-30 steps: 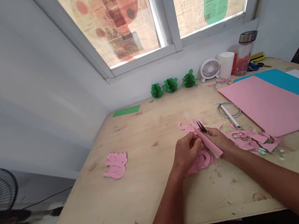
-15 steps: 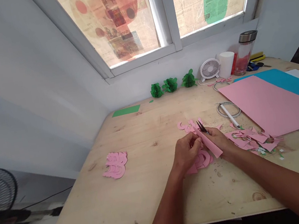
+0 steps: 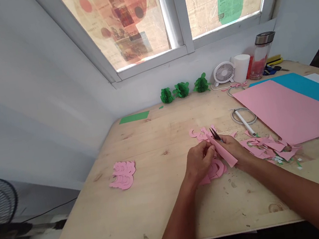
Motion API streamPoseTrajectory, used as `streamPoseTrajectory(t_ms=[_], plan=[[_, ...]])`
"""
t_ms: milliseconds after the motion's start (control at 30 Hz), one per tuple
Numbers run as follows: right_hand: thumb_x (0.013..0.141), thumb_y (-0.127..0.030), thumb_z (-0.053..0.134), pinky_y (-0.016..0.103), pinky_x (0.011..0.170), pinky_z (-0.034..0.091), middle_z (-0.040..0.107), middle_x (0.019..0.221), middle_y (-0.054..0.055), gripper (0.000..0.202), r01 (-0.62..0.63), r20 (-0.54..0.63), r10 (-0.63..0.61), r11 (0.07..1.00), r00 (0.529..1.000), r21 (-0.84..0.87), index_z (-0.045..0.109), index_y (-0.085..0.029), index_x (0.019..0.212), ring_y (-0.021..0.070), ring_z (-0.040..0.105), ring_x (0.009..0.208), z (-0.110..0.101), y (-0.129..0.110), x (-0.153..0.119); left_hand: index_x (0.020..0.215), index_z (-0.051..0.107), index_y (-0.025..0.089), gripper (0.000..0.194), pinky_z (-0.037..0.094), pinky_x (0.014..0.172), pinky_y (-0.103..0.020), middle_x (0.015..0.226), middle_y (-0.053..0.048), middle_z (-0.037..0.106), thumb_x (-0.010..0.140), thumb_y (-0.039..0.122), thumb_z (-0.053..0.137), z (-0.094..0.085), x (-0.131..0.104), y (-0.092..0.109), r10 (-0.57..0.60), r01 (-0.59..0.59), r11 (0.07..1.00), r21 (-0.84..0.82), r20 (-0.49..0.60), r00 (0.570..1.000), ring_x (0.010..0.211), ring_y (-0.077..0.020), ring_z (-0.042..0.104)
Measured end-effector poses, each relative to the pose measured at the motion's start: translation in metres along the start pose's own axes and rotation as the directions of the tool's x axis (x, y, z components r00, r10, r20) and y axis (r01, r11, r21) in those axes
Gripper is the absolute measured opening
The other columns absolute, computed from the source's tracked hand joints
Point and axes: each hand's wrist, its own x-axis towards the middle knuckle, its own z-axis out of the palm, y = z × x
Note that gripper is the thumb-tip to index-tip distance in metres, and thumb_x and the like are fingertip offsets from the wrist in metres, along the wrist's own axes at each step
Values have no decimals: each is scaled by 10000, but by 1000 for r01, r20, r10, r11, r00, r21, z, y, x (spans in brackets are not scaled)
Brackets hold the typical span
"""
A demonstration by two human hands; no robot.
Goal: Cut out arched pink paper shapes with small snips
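Between my two hands is a folded strip of pink paper (image 3: 224, 152), held upright and slanting toward me. My left hand (image 3: 199, 159) pinches its left side with thumb and fingers. Curled around a pair of scissors (image 3: 215, 134), my right hand (image 3: 233, 147) sits on the strip's other side; the handles are hidden in it. The dark blades point up and away, slightly apart, beside the strip's far end. Pink cut-out pieces (image 3: 216, 169) lie beneath my hands, partly covered. Curved pink scraps (image 3: 200, 134) rest just beyond the blades.
Stacked pink cut-outs (image 3: 122, 175) lie at the left. Pink scraps (image 3: 270, 148), a white pen (image 3: 245, 123) and coloured sheets (image 3: 297, 109) are at the right. Along the wall stand green paper shapes (image 3: 182, 90), a small fan (image 3: 224, 73) and a bottle (image 3: 263, 56).
Almost nothing differs. Both hands keep the same place on the pink paper and scissors; the view has shifted very slightly.
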Motion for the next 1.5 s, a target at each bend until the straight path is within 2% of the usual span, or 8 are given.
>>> streamPoseTrajectory(t_ms=[433,600,967,1267,1500], plan=[[579,-485,756,223,399,253,446,436,-62,381,10,9,-10,1000,1000,-11,562,-162,639,83,379,398,0,1,1,706,591,165,247,370,571,-237,657,-7,610,855,300,448,1,0,-1,1,-1,1000,2,0,1000,588,-120,504],[592,-563,711,232,402,278,468,449,-45,427,31,-7,-31,997,999,-72,584,-160,648,101,414,407,-1,2,2,705,593,166,239,370,568,-237,660,-7,612,848,297,453,1,0,-2,0,0,1000,6,-6,1000,591,-121,507],[594,-542,716,232,402,297,484,453,-39,404,20,-11,-21,996,1000,-83,603,-159,658,106,429,408,-1,1,1,701,594,170,240,374,564,-231,655,-9,614,847,296,450,1,1,-1,-1,1,1000,6,-11,1000,587,-121,505],[569,-499,756,219,394,274,451,438,-62,389,5,-3,-5,1000,1000,-7,574,-161,633,83,391,397,0,0,0,695,594,172,240,378,559,-232,663,-13,620,842,297,452,0,0,-1,4,-4,1000,19,-11,1000,588,-123,507],[575,-557,722,232,405,297,474,449,-46,428,13,-13,-14,999,1000,-49,597,-157,660,103,428,410,0,0,0,703,599,171,250,392,572,-237,671,-16,627,844,310,447,1,0,-2,10,-9,1000,18,-9,1000,599,-127,519]])
